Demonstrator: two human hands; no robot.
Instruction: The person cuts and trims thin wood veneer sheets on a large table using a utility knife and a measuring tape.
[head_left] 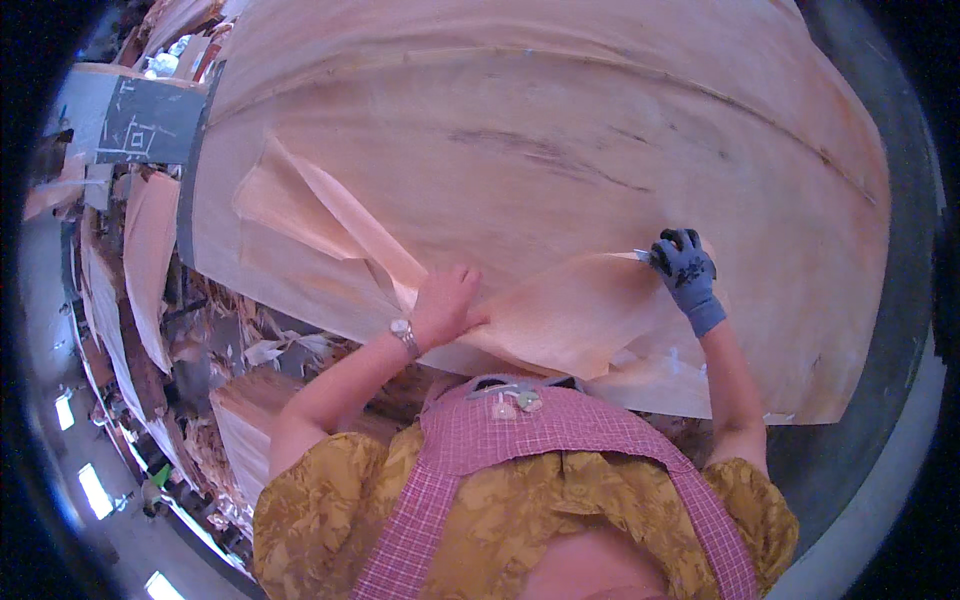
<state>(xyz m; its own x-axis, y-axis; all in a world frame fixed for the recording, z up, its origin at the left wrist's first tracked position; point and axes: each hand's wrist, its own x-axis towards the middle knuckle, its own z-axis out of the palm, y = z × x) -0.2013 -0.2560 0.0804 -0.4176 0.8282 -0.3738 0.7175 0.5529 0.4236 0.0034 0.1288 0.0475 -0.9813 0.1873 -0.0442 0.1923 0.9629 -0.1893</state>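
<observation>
A loose, curled piece of thin wood veneer (575,305) lies over large flat veneer sheets (560,120), its left part folded up into a ridge. My bare left hand (447,305), a watch on its wrist, grips this piece near the fold; some fingertips are hidden. At the piece's right end is my right hand (686,272) in a grey-blue glove with dark fingers. Its fingers are closed round a knife (642,256), of which just a short pale blade shows, touching or very near the veneer's edge.
Torn veneer scraps (285,340) lie below the sheets' left edge. Farther left stand stacked veneer pieces (150,265) and a dark board (150,125) with chalk marks. A long ridge (600,62) crosses the far part of the top sheet.
</observation>
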